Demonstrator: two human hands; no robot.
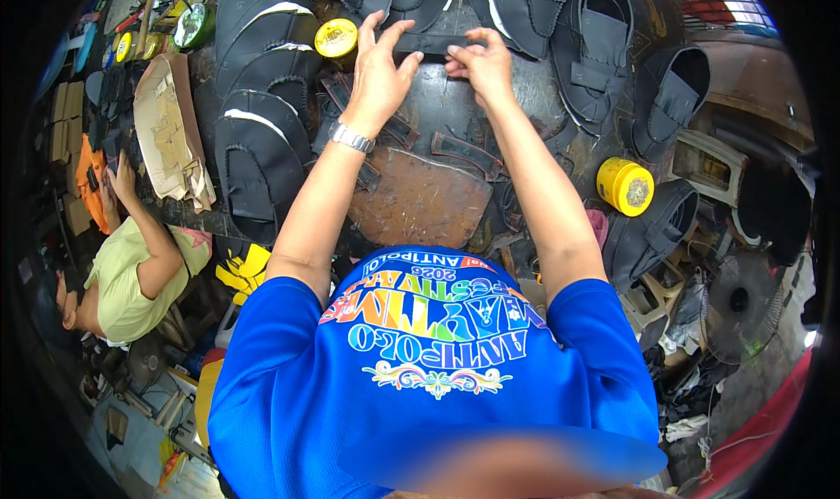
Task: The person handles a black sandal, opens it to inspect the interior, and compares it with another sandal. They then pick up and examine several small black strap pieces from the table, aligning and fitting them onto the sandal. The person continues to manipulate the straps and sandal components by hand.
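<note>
Both my hands reach forward over a dark workbench (437, 105) and hold a short black strap (429, 42) between them. My left hand (381, 66), with a metal watch on its wrist, grips the strap's left end, fingers spread upward. At the strap's right end, my right hand (481, 61) pinches it. A yellow round tin (336, 37) sits just left of my left hand. More black straps (464, 153) lie on the bench below my hands, beside a brown leather sheet (420, 203).
Several black sandals (262, 140) lie at the left and along the back (604, 52). A yellow tub (625, 186) stands at the right. A cardboard box (171, 131) sits at the left. Another person in a pale green shirt (131, 280) works at the lower left. A fan (744, 302) is right.
</note>
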